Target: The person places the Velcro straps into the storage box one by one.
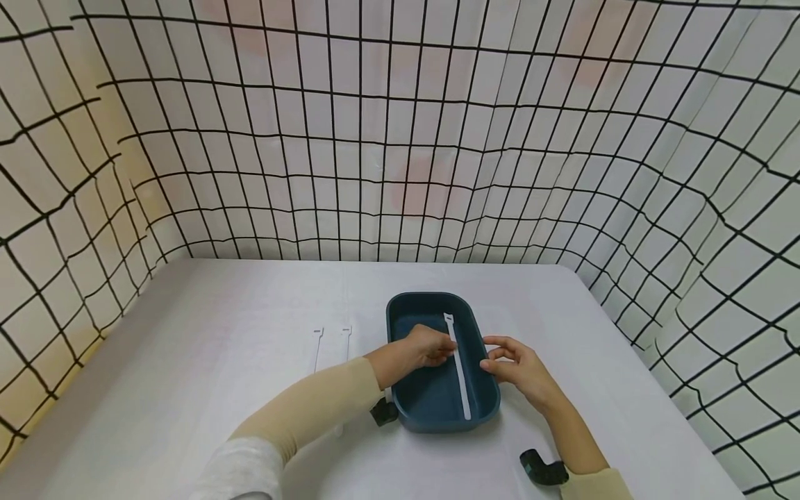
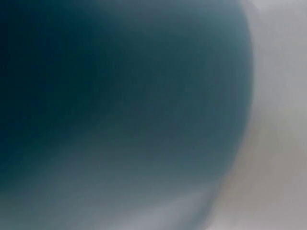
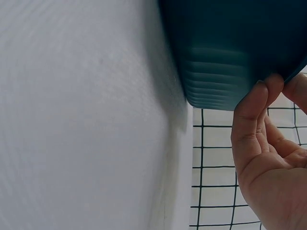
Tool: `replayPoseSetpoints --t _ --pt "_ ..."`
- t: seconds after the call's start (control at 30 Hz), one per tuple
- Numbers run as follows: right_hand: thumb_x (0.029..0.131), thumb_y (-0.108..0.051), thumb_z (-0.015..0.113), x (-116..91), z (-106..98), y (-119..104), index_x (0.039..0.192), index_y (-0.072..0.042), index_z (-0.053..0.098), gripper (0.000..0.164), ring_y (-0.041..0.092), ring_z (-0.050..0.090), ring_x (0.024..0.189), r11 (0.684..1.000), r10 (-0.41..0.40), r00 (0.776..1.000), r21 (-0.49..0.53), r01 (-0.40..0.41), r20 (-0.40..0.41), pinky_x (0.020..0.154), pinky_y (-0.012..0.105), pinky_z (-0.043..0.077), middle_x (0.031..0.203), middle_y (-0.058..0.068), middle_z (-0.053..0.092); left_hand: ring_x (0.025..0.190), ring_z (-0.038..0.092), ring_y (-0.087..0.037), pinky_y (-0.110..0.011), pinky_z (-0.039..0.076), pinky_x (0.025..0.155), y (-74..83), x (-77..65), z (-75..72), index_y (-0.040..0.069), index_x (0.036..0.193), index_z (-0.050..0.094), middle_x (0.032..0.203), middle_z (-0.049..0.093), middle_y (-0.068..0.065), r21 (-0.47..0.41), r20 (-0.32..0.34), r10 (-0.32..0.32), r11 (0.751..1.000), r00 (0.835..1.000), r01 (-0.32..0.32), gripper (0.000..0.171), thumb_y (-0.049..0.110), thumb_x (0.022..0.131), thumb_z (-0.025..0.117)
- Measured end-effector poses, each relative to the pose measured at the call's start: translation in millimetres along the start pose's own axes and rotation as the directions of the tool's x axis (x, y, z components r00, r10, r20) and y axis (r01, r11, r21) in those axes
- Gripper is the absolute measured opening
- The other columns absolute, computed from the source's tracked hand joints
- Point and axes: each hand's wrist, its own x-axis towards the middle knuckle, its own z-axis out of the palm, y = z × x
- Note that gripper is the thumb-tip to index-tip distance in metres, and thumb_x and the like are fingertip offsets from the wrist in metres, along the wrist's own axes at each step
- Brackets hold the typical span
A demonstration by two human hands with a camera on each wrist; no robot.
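Observation:
A dark blue rectangular tub point(image 1: 409, 417) with rounded corners sits on the white table. Inside it a long white cable tie strap point(image 1: 461, 382) with a slotted head lies slantwise. My left hand point(image 1: 428, 345) reaches over the tub's left rim and pinches the strap near its upper part. At the right rim, my right hand point(image 1: 515, 364) grips the tub's edge between thumb and fingertips point(image 3: 259, 96). Ribbed lines mark the tub's outer wall in the right wrist view. Only the blurred blue tub wall point(image 2: 192, 96) and a pale surface fill the left wrist view.
Left of the tub lie two more white straps, a left one point(image 1: 319, 332) and a right one point(image 1: 346, 330), partly hidden by my left arm. Black wire mesh point(image 1: 375, 139) encloses the back and sides of the table point(image 1: 187, 333). Dark wrist cameras sit by both forearms.

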Motion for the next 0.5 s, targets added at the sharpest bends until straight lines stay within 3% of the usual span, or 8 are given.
replayPoseSetpoints --t 0.5 --pt "0.091 -0.012 0.069 -0.5 0.4 -1.2 0.136 0.007 0.046 0.054 0.026 0.064 0.08 1.0 -0.008 1.0 0.026 0.008 0.008 0.074 0.034 0.055 0.095 0.018 0.057 0.056 0.059 -0.01 -0.023 0.053 0.058 -4.7 0.7 5.5 -0.003 0.081 0.069 0.065 0.061 -0.004 0.155 -0.043 0.052 0.987 0.998 -0.044 0.004 -0.001 0.084 0.072"
